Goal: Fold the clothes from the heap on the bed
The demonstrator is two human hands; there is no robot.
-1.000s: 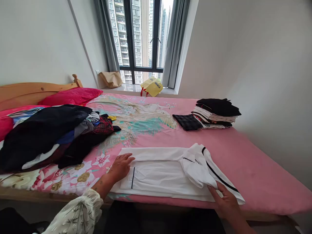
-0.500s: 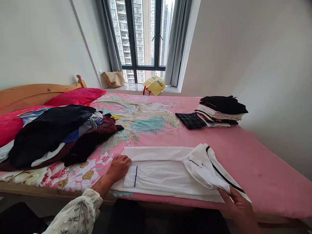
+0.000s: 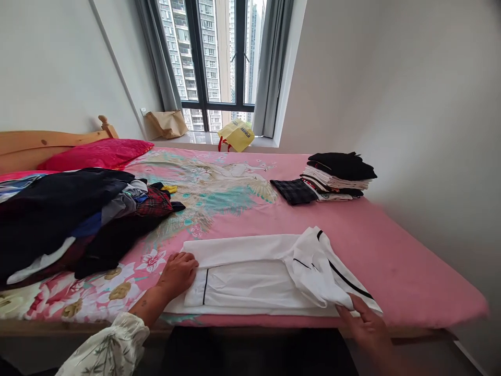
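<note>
Both hands are keeping their places on the white garment [image 3: 250, 282] since a second ago; only the view is drifting sideways. The left hand [image 3: 178, 272], fingers loosely curled, is pressing the garment's left edge at lower middle of the frame. The right hand [image 3: 364, 326], fingers outstretched, is resting on its lower-right corner, so the folds are staying pinned. Thin, smooth cloth with black piping is lying as a long rectangle, one sleeve bunching, on the pink bed [image 3: 410, 282].
</note>
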